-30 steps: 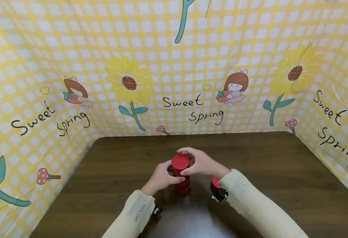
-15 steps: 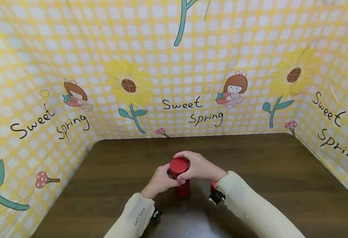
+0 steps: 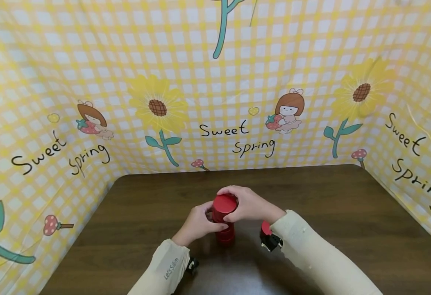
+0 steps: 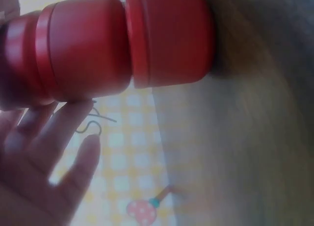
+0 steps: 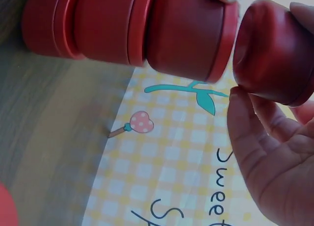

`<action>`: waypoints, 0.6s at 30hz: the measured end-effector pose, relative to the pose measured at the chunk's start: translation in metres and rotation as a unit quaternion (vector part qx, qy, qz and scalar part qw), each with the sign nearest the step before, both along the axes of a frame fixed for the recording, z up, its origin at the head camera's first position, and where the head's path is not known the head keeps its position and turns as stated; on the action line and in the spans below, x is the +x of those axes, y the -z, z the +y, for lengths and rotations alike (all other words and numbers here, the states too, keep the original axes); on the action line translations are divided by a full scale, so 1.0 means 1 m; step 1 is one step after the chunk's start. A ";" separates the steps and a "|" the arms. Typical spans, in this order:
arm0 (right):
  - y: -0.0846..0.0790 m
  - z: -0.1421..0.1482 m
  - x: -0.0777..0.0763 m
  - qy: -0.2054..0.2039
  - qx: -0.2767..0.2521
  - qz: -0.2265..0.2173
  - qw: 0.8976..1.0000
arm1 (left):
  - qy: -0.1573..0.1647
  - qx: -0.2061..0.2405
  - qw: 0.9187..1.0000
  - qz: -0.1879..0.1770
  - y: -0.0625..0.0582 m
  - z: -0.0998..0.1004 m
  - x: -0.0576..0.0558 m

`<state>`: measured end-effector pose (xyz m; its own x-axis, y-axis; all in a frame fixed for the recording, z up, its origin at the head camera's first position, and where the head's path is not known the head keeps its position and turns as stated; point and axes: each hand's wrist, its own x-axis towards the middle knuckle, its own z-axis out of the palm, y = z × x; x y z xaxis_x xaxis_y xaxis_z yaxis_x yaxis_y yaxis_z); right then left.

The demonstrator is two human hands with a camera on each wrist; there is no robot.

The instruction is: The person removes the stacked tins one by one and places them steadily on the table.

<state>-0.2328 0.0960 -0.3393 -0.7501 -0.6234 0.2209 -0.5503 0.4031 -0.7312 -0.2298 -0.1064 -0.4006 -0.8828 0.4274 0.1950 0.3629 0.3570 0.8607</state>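
Three short red lidded canisters stand stacked upright on the table, in front of the person. My left hand grips the upper part of this stack, with thumb in front and fingers round the far side. Over it my right hand holds another red canister by its sides. In the right wrist view this held canister tilts a little, and a narrow gap shows between it and the top of the stack. The left wrist view shows left fingers against the stack's side.
One more red canister stands to the right, partly hidden by the right wrist's camera. The dark wooden table meets a yellow checked cloth at the back and sides.
The right hand has shifted the held canister slightly left, then back right over the stack. The left hand keeps its place round the stack.
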 end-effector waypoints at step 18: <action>0.003 0.036 -0.005 0.087 0.010 0.006 0.996 | 0.009 -0.031 0.999 -0.031 -0.006 -0.003 -0.004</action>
